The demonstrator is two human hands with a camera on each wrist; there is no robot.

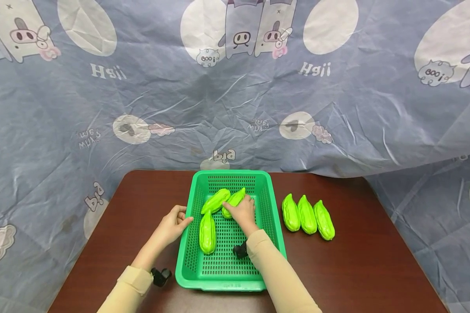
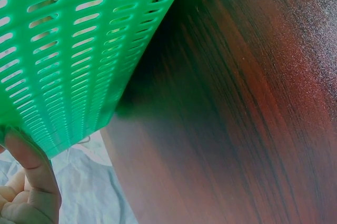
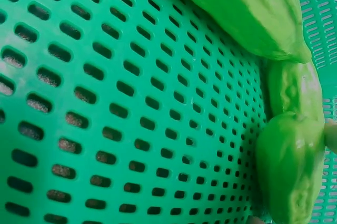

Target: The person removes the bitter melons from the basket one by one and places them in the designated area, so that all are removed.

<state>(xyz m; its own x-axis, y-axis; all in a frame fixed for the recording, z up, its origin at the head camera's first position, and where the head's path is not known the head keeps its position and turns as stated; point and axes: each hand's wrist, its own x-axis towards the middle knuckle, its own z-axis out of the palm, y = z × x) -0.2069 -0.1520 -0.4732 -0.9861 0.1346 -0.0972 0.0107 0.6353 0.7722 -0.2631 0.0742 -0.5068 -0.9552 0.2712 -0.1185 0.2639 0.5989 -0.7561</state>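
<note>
A green plastic basket (image 1: pixel 229 285) with slotted walls stands on the table. Inside it are three bright green, ridged bitter melons. My right hand (image 1: pixel 244 215) reaches into the basket and grips the rear right bitter melon (image 1: pixel 237 198), thumb on one side and fingers on the other. Left of that lies a second bitter melon (image 1: pixel 216 201); a third bitter melon (image 1: pixel 207 234) lies in front. In the right wrist view only bits of fingers show beside a bitter melon (image 3: pixel 289 166). My left hand (image 1: pixel 174 224) holds the basket's left rim, its fingers curled and thumb at the edge.
To the right of the basket, three more bitter melons (image 1: pixel 307 215) lie side by side on the dark brown table (image 1: pixel 360 261). A grey-blue printed cloth (image 1: pixel 227 104) hangs behind the table and along its sides.
</note>
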